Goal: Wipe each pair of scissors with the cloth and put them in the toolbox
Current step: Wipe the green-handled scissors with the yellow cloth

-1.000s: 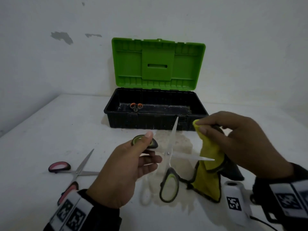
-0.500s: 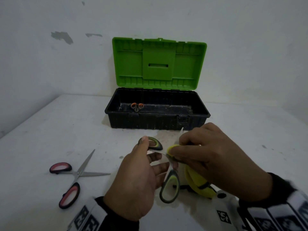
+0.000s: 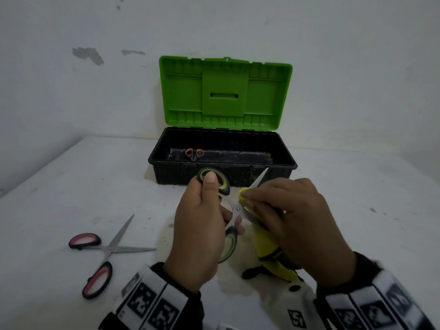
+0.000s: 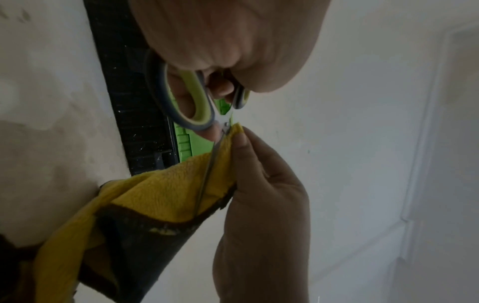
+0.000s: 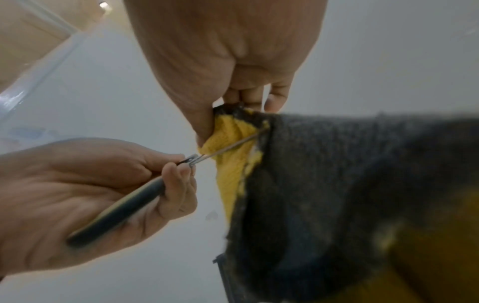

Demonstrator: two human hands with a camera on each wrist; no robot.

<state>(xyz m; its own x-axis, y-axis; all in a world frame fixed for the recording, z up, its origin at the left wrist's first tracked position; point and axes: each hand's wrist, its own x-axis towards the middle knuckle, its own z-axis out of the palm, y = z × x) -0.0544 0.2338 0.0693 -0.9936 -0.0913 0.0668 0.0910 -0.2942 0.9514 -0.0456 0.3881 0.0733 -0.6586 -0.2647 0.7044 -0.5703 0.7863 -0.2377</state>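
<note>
Right hand (image 3: 292, 225) has slid the pinched cloth (image 3: 269, 253) toward the pivot of the green scissors (image 3: 214, 179); left hand (image 3: 200, 232) grips their handles. Wiping probably mid-stroke; toolbox (image 3: 166, 158) beyond both hands.

The green-handled scissors (image 3: 234, 206) at mid-frame have bright, smooth metal blades and matt handles of dark and lime plastic. The cloth (image 4: 166, 192) wrapped on one blade is fuzzy yellow pile with a dark woven border. Behind, the toolbox (image 3: 222, 171) is scuffed black plastic, its lid (image 3: 225, 91) glossy green plastic. At lower left, the red-handled scissors (image 3: 107, 252) show dull steel, the table (image 3: 71, 186) matt and stained
</note>
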